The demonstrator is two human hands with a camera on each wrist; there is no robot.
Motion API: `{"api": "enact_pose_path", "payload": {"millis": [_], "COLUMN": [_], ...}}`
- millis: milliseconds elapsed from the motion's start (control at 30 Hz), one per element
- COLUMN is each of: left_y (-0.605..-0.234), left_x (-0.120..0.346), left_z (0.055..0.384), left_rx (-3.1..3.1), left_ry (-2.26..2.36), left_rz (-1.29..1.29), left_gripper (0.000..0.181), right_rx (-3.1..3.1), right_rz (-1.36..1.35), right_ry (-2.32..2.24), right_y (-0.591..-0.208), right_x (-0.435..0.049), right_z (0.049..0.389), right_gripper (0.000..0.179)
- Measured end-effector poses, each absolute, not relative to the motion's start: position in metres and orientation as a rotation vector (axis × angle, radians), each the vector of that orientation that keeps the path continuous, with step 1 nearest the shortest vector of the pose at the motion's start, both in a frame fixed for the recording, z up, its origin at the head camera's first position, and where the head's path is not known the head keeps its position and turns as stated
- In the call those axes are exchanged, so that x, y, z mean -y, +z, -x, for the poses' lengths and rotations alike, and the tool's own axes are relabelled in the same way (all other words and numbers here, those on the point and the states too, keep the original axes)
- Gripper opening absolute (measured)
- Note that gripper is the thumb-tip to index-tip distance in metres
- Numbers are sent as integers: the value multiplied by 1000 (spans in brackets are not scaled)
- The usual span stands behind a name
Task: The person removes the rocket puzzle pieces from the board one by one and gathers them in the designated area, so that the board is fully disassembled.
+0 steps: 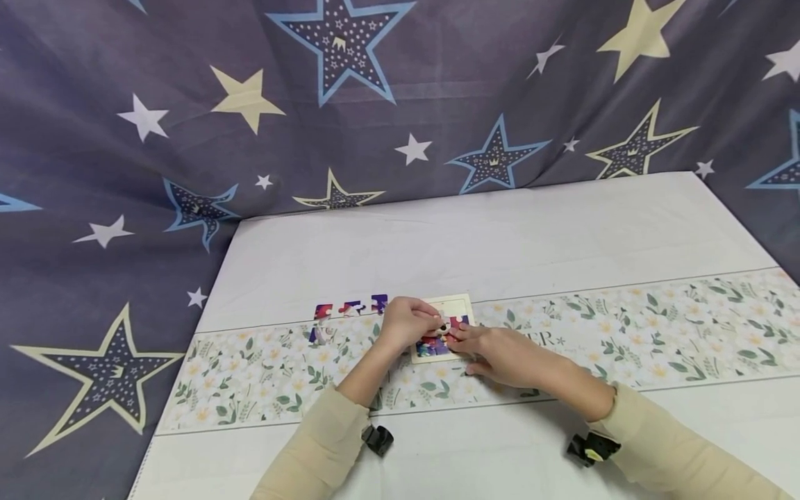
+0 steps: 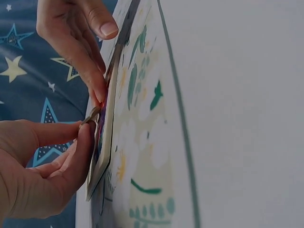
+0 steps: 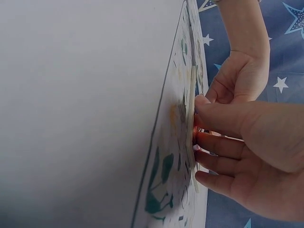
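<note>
A small jigsaw puzzle sits in a pale tray [image 1: 462, 301] on the table, with colourful pieces joined in its near part. My left hand [image 1: 407, 323] is over the tray's left side. Between its thumb and fingertips it pinches a puzzle piece [image 2: 91, 115], tilted up at the puzzle's surface. From the right, my right hand [image 1: 509, 355] reaches in with fingers extended, fingertips touching the joined pieces. In the right wrist view the right-hand fingers [image 3: 221, 145] lie along the tray's edge. The fingers cover part of the picture.
Left of the tray lie several loose puzzle pieces, among them a red one [image 1: 323, 311], a dark purple one [image 1: 379, 303] and a purple-white one [image 1: 317, 336]. A floral band [image 1: 269, 378] crosses the white table [image 1: 500, 236]. A star-patterned curtain [image 1: 437, 90] hangs behind.
</note>
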State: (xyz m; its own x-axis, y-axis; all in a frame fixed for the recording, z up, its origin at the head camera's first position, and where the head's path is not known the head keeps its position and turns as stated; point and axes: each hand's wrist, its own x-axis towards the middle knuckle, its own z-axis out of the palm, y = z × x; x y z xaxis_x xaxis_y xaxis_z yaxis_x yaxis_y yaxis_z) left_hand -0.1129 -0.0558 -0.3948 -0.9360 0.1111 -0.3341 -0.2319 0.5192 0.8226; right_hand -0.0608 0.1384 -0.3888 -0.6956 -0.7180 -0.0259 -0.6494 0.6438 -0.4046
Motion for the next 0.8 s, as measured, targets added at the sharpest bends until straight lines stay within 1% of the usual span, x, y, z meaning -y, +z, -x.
{"api": "enact_pose_path", "payload": {"millis": [367, 667, 800], "left_y": [-385, -388, -388], "left_x": [75, 95, 105], "left_z": [115, 114, 113], "left_rx": [-2455, -2424, -2402], "left_ry": [1460, 1538, 1546], "left_rz": [182, 173, 228], "left_gripper": [11, 12, 13], "right_rx": [-2667, -2660, -2657], "right_rz": [1107, 1102, 1092], "right_ry": [-559, -588, -590], "right_y": [-389, -388, -386], "right_x": [-138, -138, -138], "right_z": [61, 60, 59], "right_gripper": [46, 45, 45]}}
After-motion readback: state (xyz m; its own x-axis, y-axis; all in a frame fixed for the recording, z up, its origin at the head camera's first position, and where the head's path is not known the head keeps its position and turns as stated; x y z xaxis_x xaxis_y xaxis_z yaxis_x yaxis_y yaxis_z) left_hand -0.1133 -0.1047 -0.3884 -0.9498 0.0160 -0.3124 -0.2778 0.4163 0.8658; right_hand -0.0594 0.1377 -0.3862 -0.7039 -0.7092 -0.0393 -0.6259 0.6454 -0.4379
